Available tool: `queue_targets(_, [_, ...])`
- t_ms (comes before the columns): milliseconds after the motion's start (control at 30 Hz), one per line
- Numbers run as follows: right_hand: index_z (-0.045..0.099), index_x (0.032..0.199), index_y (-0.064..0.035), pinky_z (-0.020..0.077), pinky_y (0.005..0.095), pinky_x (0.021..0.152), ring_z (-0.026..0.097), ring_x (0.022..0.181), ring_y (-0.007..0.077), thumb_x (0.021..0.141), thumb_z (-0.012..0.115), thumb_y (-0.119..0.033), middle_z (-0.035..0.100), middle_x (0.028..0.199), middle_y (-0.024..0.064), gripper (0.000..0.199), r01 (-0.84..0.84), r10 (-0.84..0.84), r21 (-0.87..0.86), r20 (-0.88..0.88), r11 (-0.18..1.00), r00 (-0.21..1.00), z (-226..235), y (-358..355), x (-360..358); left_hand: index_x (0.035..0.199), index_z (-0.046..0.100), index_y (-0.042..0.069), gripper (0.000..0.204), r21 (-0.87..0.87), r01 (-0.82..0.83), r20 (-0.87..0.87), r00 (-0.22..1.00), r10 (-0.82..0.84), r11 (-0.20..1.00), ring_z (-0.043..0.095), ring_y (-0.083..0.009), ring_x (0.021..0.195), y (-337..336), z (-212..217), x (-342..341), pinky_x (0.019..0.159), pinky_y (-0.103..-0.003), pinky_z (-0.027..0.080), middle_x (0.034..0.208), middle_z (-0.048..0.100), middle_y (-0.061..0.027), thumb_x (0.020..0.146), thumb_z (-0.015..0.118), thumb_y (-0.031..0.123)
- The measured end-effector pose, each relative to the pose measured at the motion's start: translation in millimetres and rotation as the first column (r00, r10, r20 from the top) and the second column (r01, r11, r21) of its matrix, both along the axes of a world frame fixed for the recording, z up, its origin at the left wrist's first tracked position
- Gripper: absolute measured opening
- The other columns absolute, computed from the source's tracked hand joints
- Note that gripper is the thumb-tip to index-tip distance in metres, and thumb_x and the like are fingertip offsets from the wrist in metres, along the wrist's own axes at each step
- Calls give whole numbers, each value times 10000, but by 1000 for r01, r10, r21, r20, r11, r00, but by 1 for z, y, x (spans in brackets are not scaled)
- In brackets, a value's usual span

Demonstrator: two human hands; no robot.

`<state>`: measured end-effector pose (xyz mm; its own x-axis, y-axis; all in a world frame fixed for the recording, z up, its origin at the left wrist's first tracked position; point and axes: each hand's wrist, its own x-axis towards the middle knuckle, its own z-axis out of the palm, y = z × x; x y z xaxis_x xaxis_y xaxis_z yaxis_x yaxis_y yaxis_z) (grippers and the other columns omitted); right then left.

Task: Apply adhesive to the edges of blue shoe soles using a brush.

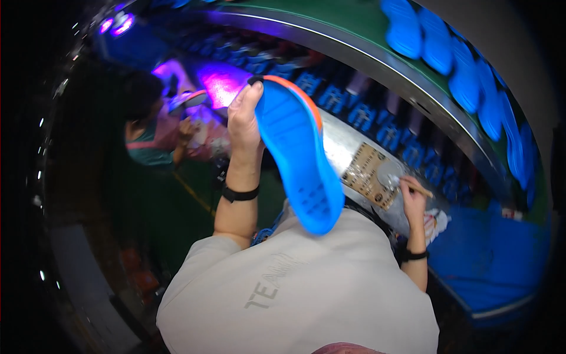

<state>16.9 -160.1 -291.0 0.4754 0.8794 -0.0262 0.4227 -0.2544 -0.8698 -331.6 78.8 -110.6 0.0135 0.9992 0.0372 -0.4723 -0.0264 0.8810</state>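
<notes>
My left hand (244,118) is raised and closed on one end of a blue insole (300,162), gripping it near a black and orange edge. The insole stands tilted in front of my chest, its other end hanging low with a cluster of dark dimples. To the right, my right hand (413,199) is closed round the wooden handle of a brush (420,189). The brush's tip reaches a round, pale dish (387,174) lying on a piece of printed brown cardboard (361,177); its bristles are hard to make out.
Blue insoles (436,44) lie on a green conveyor belt (330,17) with a metal rail. Below it, blue shoe-shaped pieces stand in a dense row. A crumpled white cloth (436,224) lies by my right wrist. At left, a person in pink (168,133) works under purple light.
</notes>
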Motion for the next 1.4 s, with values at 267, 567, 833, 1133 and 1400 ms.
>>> queue_targets(267, [743, 1031, -53, 538, 368, 699, 704, 753, 282, 932, 673, -248, 726, 818, 165, 230, 114, -99, -74, 176, 991, 979, -20, 23, 4, 1453, 449, -57, 733, -115, 871, 517, 463, -720, 478, 698, -425, 1059, -95, -58, 32, 891, -497, 598, 1260, 636, -305, 971, 552, 486])
queue_targets(567, [754, 1011, -68, 533, 404, 689, 691, 716, 315, 928, 666, -264, 728, 820, 159, 230, 79, -33, -169, 262, 982, 964, -57, 23, 15, 1562, 278, -47, 792, -166, 909, 346, 416, -841, 382, 660, -351, 1173, -77, -87, 26, 1020, -460, 546, 1375, 585, -242, 979, 648, 341])
queue_targets(833, [749, 1025, -42, 549, 344, 750, 724, 826, 258, 944, 674, -203, 752, 965, 140, 195, 128, -120, -22, 229, 991, 966, -8, 15, 4, 1590, 233, -19, 753, -203, 827, 352, 561, -749, 524, 674, -213, 1151, -67, -92, 26, 984, -355, 573, 1362, 605, -159, 1002, 641, 214])
queue_targets(1133, [723, 1137, 24, 522, 255, 825, 659, 903, 123, 975, 667, -111, 703, 1049, 75, 218, -11, 147, 422, -291, 907, 945, 121, 37, -50, 1581, 259, -28, 781, -167, 866, 297, 500, -813, 472, 653, -203, 1167, -65, -84, 30, 1008, -352, 551, 1357, 599, -147, 983, 677, 249])
queue_targets(1400, [734, 1121, 9, 522, 258, 823, 660, 895, 124, 975, 654, -95, 698, 1022, 72, 196, -110, 197, 390, -192, 914, 961, 133, 53, -57, 1563, 292, -57, 827, -170, 885, 195, 461, -866, 433, 619, -208, 1206, -72, -70, 33, 1033, -345, 521, 1368, 582, -157, 957, 711, 319])
